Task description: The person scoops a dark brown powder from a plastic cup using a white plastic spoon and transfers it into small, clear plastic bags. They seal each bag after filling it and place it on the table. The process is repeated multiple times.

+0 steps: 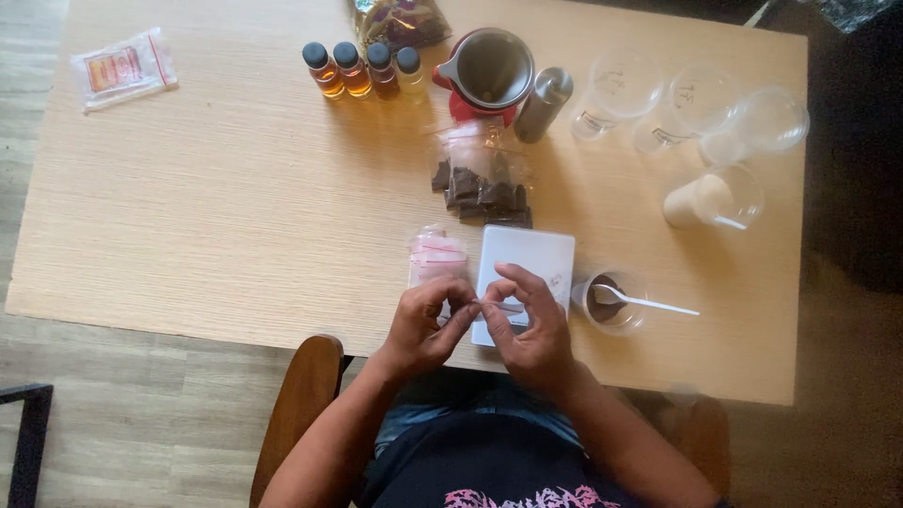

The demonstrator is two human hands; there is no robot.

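My left hand (428, 325) and my right hand (527, 325) meet at the near edge of the wooden table (235, 207), fingertips pinched together on a small clear zip bag (482, 306). The bag is mostly hidden by my fingers. Under my hands lies a white flat scale (527, 259). A stack of small clear zip bags (435, 256) sits just left of it. A clear cup with dark powder and a white spoon (611, 301) stands right of my right hand. Behind the scale is a clear bag of dark chocolate pieces (482, 193).
Several small amber bottles (362, 68), a red melting pot with a grey bowl (484, 73), a metal cylinder (543, 103) and empty clear cups (701, 113) line the far side. A cup of cream powder (710, 199) stands right. A packet (122, 68) lies far left. A wooden chair (301, 404) is under me.
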